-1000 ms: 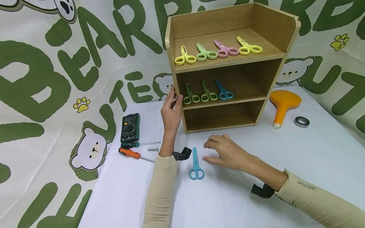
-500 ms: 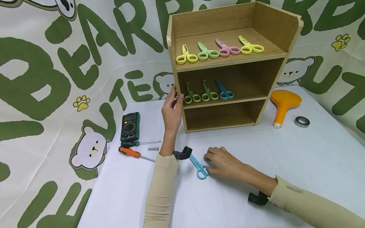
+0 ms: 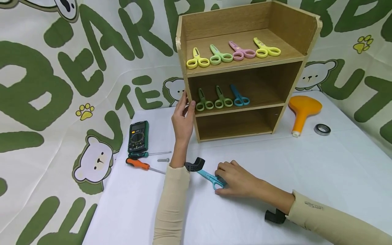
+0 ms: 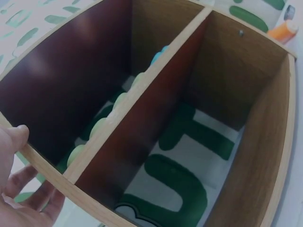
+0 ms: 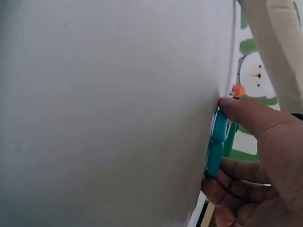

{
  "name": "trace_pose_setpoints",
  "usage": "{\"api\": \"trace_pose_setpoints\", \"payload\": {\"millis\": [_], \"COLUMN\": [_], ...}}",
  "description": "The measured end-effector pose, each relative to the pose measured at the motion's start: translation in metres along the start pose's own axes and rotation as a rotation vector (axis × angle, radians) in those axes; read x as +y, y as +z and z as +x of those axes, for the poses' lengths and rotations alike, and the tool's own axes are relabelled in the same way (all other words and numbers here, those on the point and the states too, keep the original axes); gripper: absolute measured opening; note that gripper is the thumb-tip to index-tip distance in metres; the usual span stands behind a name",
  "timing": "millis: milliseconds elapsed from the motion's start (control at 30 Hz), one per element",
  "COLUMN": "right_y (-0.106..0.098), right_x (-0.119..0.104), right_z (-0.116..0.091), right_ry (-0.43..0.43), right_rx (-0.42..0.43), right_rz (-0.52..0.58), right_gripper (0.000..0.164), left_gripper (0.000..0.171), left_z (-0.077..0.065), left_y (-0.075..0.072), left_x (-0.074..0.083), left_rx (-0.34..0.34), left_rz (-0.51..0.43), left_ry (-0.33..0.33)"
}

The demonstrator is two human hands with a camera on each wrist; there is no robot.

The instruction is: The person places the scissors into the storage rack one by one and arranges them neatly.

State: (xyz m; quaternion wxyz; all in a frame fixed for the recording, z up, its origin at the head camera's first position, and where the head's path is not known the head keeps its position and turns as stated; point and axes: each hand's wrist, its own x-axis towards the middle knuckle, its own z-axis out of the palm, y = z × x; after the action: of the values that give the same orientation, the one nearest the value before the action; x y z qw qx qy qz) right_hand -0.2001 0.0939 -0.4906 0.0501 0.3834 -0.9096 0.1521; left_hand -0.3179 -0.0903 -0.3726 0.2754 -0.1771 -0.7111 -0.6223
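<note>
Light blue scissors (image 3: 208, 176) lie on the white tabletop, their blades pointing left toward the camera mount on my left wrist. My right hand (image 3: 235, 180) grips their handle loops between thumb and fingers; the right wrist view shows the teal loops (image 5: 217, 142) edge-on, low against the cloth. On the left side panel of a wooden shelf unit (image 3: 245, 66), my left hand (image 3: 183, 124) holds the edge, thumb at the front and the other fingers outside. Several scissors in yellow, green and pink (image 3: 243, 52) rest on its top level. Two green pairs (image 3: 223, 101) and one blue pair (image 3: 240, 97) occupy the middle level.
Left of my left arm are a multimeter (image 3: 138, 136), a green screwdriver (image 3: 139, 154), an orange screwdriver (image 3: 138, 163) and a bolt (image 3: 163, 160). An orange paddle-shaped object (image 3: 303, 109) and a roll of tape (image 3: 322, 129) lie right of the shelf. Patterned cloth hangs behind.
My right hand has come down onto the light blue scissors and taken hold of their handles. The scissors have turned, their blades swinging left. My left hand stays on the shelf.
</note>
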Motion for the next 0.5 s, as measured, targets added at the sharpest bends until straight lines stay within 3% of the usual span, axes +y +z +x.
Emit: {"api": "trace_pose_setpoints", "payload": {"millis": [333, 500], "right_y": [-0.012, -0.031], "right_x": [0.005, 0.009], "right_z": [-0.011, -0.026], "right_ry": [-0.014, 0.0], "right_rx": [0.149, 0.218], "right_rz": [-0.001, 0.064], "right_gripper": [0.044, 0.042], "left_gripper": [0.047, 0.048], "left_z": [0.0, 0.003], "left_y": [0.0, 0.002], "left_x": [-0.001, -0.025], "left_rx": [-0.005, 0.004], "left_rz": [0.0, 0.01], "left_ry": [0.013, 0.023]}}
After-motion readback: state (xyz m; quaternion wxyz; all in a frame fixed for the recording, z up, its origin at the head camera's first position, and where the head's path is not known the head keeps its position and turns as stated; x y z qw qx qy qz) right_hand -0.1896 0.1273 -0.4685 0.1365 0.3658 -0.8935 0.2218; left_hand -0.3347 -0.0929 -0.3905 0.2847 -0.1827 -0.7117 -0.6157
